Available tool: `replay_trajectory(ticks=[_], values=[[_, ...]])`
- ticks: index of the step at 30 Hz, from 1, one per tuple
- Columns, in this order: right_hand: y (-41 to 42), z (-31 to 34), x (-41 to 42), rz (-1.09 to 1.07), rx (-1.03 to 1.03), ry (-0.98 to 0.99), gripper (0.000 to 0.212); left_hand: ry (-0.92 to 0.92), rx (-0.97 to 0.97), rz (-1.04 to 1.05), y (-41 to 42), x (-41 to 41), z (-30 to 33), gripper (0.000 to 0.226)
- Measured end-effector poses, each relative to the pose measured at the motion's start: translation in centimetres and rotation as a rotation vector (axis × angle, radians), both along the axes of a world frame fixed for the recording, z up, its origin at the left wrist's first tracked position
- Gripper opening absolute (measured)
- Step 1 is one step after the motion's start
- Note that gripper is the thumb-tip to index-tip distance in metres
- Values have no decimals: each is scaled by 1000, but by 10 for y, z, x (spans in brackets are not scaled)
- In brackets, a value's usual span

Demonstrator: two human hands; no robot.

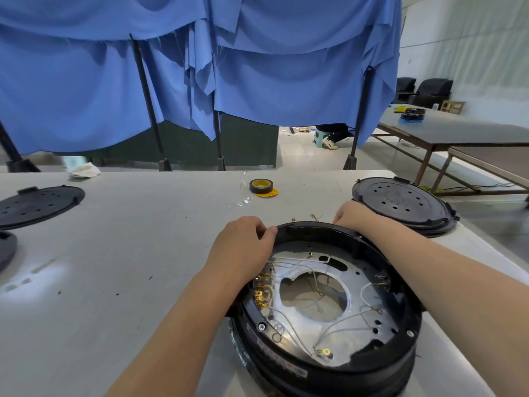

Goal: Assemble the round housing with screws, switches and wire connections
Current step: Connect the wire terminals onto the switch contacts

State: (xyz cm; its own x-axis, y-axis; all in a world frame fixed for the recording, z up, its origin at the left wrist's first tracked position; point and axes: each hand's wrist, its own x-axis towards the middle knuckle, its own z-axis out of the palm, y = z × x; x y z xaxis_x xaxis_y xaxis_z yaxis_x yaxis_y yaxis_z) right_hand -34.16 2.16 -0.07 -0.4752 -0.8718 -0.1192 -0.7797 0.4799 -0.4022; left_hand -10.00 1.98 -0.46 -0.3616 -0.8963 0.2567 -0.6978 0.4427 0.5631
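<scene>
A round black housing (343,365) lies open side up on the grey table, near the front right. Inside it a silver metal plate (360,282) with a large middle hole carries white wires (343,319) and a row of brass terminals (262,290) at the left. My left hand (243,247) grips the housing's far-left rim, thumb on the rim's top edge. My right hand (352,214) holds the far-right rim, with its fingers curled over the outside edge and hidden. Small loose brass parts (315,216) lie just beyond the housing.
A black round cover (400,203) with holes sits at the far right, close to my right hand. Another black cover (37,202) lies far left. A roll of dark tape (261,186) stands mid-table. Blue cloth hangs behind the table (114,253).
</scene>
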Motion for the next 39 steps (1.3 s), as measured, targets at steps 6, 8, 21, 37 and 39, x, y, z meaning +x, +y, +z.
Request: replay_trajectory(ticks=[6, 8, 21, 37, 39], values=[[4, 6, 0, 41, -89, 11, 12, -10, 6, 1, 0, 0, 0, 30], [7, 9, 0, 46, -151, -5, 8, -17, 9, 3, 0, 0, 0, 31], [70, 67, 64, 239, -449, -176, 8, 315, 359, -102, -6, 26, 38, 28], [81, 62, 86, 434, -289, -93, 6, 306, 531, -134, -2, 31, 49, 18], [81, 60, 89, 446, -291, -102, 3, 310, 543, -136, -2, 31, 49, 17]])
